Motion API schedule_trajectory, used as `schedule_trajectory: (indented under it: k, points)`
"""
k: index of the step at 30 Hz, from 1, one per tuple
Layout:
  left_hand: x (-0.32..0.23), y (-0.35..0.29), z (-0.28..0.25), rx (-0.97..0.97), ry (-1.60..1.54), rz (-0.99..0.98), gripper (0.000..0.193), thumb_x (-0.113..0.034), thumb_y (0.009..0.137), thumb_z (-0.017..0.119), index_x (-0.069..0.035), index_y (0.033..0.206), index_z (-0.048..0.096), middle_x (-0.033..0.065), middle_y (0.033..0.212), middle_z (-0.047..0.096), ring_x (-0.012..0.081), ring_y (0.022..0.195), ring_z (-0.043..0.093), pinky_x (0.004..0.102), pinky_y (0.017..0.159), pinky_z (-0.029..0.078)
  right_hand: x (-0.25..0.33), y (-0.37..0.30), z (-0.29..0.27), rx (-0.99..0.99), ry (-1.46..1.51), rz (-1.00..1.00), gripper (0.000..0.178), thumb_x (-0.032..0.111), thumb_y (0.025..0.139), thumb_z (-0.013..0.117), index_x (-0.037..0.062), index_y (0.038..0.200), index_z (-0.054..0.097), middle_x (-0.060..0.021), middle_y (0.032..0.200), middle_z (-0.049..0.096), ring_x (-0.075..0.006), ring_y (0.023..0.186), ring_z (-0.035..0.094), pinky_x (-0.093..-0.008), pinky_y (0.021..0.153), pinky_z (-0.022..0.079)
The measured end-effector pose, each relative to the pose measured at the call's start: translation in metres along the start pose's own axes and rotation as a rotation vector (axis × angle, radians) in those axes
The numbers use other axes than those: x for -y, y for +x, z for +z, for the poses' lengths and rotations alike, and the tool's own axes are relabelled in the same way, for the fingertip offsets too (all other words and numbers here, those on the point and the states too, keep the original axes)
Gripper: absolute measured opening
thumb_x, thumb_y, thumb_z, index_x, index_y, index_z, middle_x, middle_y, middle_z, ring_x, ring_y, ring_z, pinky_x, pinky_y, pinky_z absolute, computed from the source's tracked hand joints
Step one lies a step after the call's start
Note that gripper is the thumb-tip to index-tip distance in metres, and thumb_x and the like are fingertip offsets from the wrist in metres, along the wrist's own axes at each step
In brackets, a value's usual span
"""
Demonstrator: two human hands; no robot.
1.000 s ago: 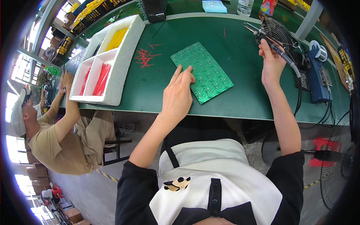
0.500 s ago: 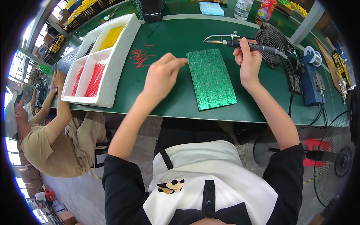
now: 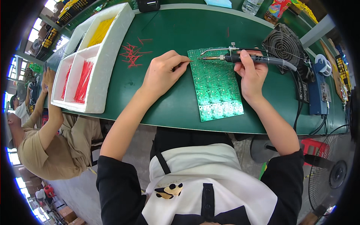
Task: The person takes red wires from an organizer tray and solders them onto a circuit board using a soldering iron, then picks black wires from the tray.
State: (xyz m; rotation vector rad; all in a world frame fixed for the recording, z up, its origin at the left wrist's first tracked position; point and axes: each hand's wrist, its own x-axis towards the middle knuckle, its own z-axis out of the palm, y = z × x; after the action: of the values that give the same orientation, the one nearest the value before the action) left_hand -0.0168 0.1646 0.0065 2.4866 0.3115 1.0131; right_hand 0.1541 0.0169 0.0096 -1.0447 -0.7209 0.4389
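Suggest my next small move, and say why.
Perhaps ease the soldering iron slightly left: your right hand aims its tip toward your left hand, pinched near the far-left corner of the green board, and a gap shows between them.

Anything between the fingertips of the bare left hand [image 3: 164, 74], at the left edge of the rectangular green circuit board [image 3: 214, 90], is too small to tell; whether the metal tip of the black-handled soldering iron [image 3: 261, 59] touches the board is unclear. The bare right hand [image 3: 252, 77] hides part of the handle (the grip shows again beyond the thumb). On the far side, the picture's edge cuts off the pale blue sheet [image 3: 218, 3], the clear plastic bottle [image 3: 252, 6] and the glossy black box [image 3: 149, 5].
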Motion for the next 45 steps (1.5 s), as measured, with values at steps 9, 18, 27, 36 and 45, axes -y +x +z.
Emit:
schedule_trajectory:
  k: [9, 18, 27, 36, 45]
  points:
    - [0.002, -0.001, 0.003, -0.032, 0.036, 0.066, 0.012, 0.000, 0.073, 0.066, -0.003, 0.084, 0.067, 0.0037, 0.068, 0.056, 0.0101, 0.051, 0.051, 0.0223, 0.047, 0.042, 0.000, 0.000, 0.004, 0.041, -0.085, -0.057, 0.015, 0.016, 0.088, 0.057, 0.0009, 0.088, 0.056, -0.0034, 0.064, 0.054, -0.0038, 0.050, 0.045, -0.0165, 0.042, 0.029]
    - [0.000, -0.004, 0.005, -0.012, 0.077, 0.047, 0.009, -0.005, 0.073, 0.065, -0.006, 0.082, 0.065, 0.0043, 0.072, 0.057, 0.0212, 0.058, 0.057, 0.0305, 0.053, 0.047, -0.002, -0.002, 0.004, 0.065, -0.085, -0.081, 0.016, 0.016, 0.088, 0.057, 0.0001, 0.089, 0.057, -0.0043, 0.065, 0.054, -0.0039, 0.050, 0.044, -0.0164, 0.042, 0.029]
    - [0.002, -0.003, 0.005, -0.016, 0.109, 0.071, 0.010, -0.005, 0.073, 0.066, -0.006, 0.083, 0.065, 0.0039, 0.072, 0.057, 0.0215, 0.059, 0.058, 0.0312, 0.053, 0.048, -0.001, 0.000, 0.005, 0.076, -0.078, -0.079, 0.017, 0.017, 0.088, 0.057, -0.0001, 0.090, 0.057, -0.0040, 0.064, 0.054, -0.0037, 0.050, 0.044, -0.0164, 0.042, 0.029]
    - [0.000, -0.004, 0.005, -0.001, 0.132, 0.114, 0.013, -0.002, 0.075, 0.065, -0.005, 0.087, 0.065, 0.0044, 0.073, 0.057, 0.0175, 0.057, 0.055, 0.0280, 0.052, 0.045, -0.001, -0.004, 0.006, 0.055, -0.113, -0.089, 0.018, 0.017, 0.088, 0.057, 0.0000, 0.090, 0.057, -0.0037, 0.065, 0.054, -0.0040, 0.050, 0.045, -0.0163, 0.042, 0.029]
    - [-0.002, -0.004, 0.002, 0.001, 0.148, 0.122, 0.013, -0.003, 0.075, 0.064, -0.005, 0.088, 0.065, 0.0041, 0.075, 0.057, 0.0181, 0.058, 0.056, 0.0284, 0.053, 0.046, 0.003, -0.002, 0.002, 0.039, -0.045, -0.091, 0.017, 0.017, 0.089, 0.055, 0.0004, 0.090, 0.057, -0.0055, 0.061, 0.054, -0.0034, 0.046, 0.040, -0.0164, 0.041, 0.027]
